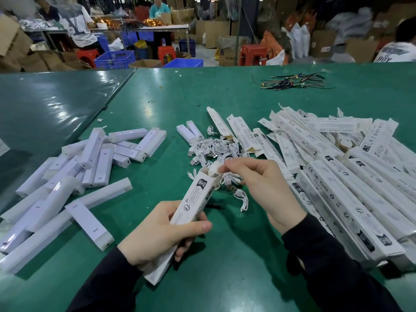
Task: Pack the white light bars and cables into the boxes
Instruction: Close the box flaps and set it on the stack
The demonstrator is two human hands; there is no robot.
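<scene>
My left hand (157, 233) grips a long white printed box (193, 199), tilted with its open end pointing up and away. My right hand (261, 188) pinches the box's top flap (215, 170) at that open end. Whether a bar is inside is hidden. Just beyond lies a heap of coiled white cables (216, 149), with one loose cable (242, 199) under my right hand. Several white light bars (94, 158) are scattered on the left of the green table (225, 266). A big pile of white boxes (337, 167) covers the right side.
A bundle of dark wires (292, 82) lies at the far edge of the table. Past the table are blue crates (114, 58), red stools (252, 54), cardboard cartons and several people at other benches.
</scene>
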